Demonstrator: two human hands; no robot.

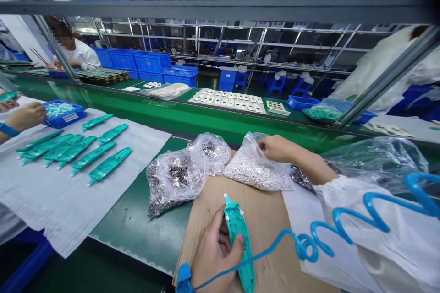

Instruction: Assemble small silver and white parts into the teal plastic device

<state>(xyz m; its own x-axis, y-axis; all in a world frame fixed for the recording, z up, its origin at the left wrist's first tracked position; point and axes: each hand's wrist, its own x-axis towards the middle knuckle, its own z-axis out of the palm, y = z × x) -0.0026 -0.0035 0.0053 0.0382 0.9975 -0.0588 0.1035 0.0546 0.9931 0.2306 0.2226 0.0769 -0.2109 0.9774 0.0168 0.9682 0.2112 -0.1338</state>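
My left hand (215, 252) grips a teal plastic housing shell (238, 224), its open inner side facing up. The shell has a white tip at its far end and small white pieces on both edges near that end. My right hand (280, 148) is at the mouth of a clear plastic bag of small white parts (257, 169). Its fingers are curled together there, and the bag's edge partly hides the fingertips. Beside that bag lie two clear bags of small metal parts, a larger one (177, 178) and a smaller one (211, 151).
Under my hands lies a cardboard sheet (209, 219). A blue coiled cord (305, 247) runs from my left wrist to the right. At left, a co-worker's hand (29, 116) touches a blue bin (65, 121) near several teal shells (110, 165). A metal post (388, 78) slants at right.
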